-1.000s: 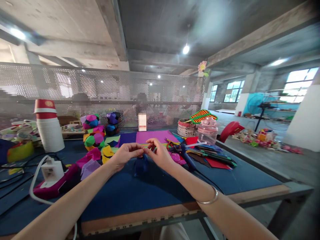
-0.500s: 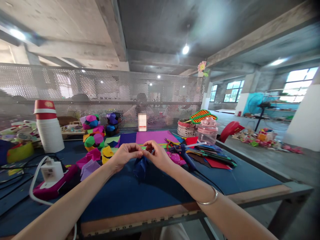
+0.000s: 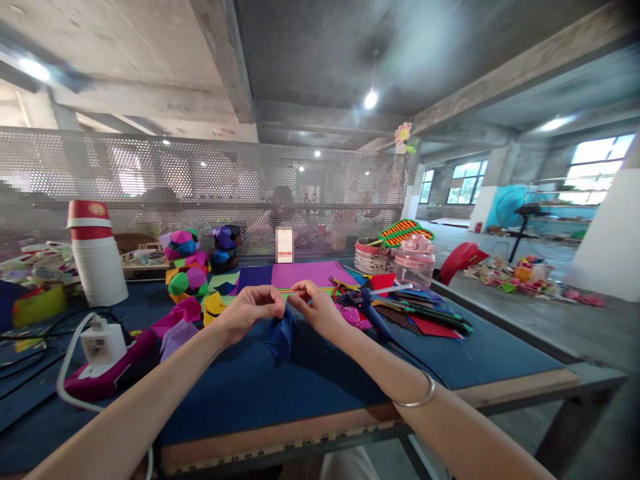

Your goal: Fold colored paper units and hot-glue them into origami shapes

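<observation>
Gap now between fingertips of left hand [image 3: 254, 309] and right hand [image 3: 320, 313], versus meeting half a second ago; blue folded paper [image 3: 281, 337] more exposed below. Likely meaning: paper hanging mainly from left side, right freed a bit. Left grip: thumb and forefinger pinching paper's top. Right grip: thumb and forefinger bent close together; can't tell if holding a sliver. Paper location: left of glue gun [image 3: 374, 316], over bench [image 3: 240, 393]; bottom contact unclear. Paper's top edge hidden by fingers, folds lost in blue-on-blue. Violet sheet [image 3: 310, 273] beyond-left of glue gun, partly hidden behind hands.
</observation>
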`<action>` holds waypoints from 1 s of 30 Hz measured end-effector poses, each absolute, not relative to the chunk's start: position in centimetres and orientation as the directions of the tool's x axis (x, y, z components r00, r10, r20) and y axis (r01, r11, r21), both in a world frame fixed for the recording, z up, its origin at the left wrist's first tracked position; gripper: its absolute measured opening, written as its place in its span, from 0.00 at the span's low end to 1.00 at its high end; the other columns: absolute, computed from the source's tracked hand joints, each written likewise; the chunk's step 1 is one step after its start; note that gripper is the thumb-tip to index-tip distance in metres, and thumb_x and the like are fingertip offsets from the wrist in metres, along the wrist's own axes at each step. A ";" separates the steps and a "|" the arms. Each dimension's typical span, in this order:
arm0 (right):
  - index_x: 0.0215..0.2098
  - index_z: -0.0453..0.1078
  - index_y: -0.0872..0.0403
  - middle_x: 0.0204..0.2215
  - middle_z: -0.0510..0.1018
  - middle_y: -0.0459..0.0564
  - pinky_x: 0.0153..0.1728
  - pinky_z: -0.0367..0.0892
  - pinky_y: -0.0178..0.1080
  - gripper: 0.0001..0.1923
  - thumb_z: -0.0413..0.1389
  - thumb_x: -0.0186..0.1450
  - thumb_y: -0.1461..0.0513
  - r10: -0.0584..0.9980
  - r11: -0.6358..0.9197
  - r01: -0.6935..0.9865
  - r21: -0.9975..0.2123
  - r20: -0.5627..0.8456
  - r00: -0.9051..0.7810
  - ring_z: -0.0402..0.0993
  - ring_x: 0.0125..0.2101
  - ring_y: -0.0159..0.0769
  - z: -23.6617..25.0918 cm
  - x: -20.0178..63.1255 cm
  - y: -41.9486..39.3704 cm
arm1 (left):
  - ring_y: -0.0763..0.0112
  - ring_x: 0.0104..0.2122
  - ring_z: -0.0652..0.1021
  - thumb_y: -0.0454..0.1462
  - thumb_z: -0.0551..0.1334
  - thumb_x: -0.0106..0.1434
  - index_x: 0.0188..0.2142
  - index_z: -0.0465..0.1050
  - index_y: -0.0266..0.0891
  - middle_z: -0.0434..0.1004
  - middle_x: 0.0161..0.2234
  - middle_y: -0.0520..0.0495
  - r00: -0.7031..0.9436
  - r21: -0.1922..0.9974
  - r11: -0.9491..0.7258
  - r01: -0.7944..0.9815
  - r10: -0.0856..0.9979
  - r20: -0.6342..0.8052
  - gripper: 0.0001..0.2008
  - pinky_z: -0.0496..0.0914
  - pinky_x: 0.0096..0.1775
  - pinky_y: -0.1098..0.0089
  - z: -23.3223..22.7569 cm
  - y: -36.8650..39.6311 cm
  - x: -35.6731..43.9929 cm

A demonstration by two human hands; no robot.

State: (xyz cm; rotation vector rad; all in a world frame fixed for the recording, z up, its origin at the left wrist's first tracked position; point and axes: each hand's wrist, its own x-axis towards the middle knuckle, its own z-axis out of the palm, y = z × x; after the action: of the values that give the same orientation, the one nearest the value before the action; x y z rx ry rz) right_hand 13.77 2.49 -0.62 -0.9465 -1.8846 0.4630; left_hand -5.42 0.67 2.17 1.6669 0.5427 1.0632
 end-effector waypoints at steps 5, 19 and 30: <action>0.45 0.65 0.54 0.34 0.74 0.48 0.32 0.62 0.34 0.21 0.52 0.63 0.47 0.760 0.645 0.413 -0.643 0.597 -0.257 0.69 0.33 0.33 -0.5 13.8 2.4 | 0.77 0.27 0.72 0.39 0.68 0.53 0.28 0.71 0.35 0.70 0.25 0.52 0.439 0.934 -0.338 -0.114 0.827 0.352 0.09 0.67 0.35 0.72 1.9 1.0 -5.1; 0.45 0.65 0.55 0.32 0.73 0.47 0.32 0.63 0.34 0.20 0.53 0.63 0.49 0.728 0.683 0.398 -0.613 0.615 -0.303 0.69 0.32 0.32 -0.6 13.6 2.0 | 0.76 0.24 0.72 0.38 0.68 0.49 0.27 0.72 0.34 0.72 0.22 0.52 0.310 0.888 -0.453 0.078 0.858 0.410 0.09 0.66 0.30 0.73 1.5 1.0 -4.5; 0.45 0.65 0.55 0.32 0.73 0.48 0.32 0.63 0.35 0.21 0.54 0.62 0.48 0.743 0.666 0.419 -0.617 0.593 -0.309 0.69 0.31 0.32 -0.8 13.6 2.1 | 0.78 0.23 0.70 0.36 0.68 0.49 0.26 0.71 0.34 0.70 0.21 0.52 0.349 0.881 -0.466 0.084 0.842 0.412 0.08 0.65 0.28 0.75 1.3 1.2 -4.7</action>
State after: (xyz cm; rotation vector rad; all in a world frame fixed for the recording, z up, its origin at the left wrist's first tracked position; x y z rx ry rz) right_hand 13.55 2.15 -0.83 -0.9065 -1.9450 0.4365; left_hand -4.68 1.16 1.32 1.8079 0.8170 1.1872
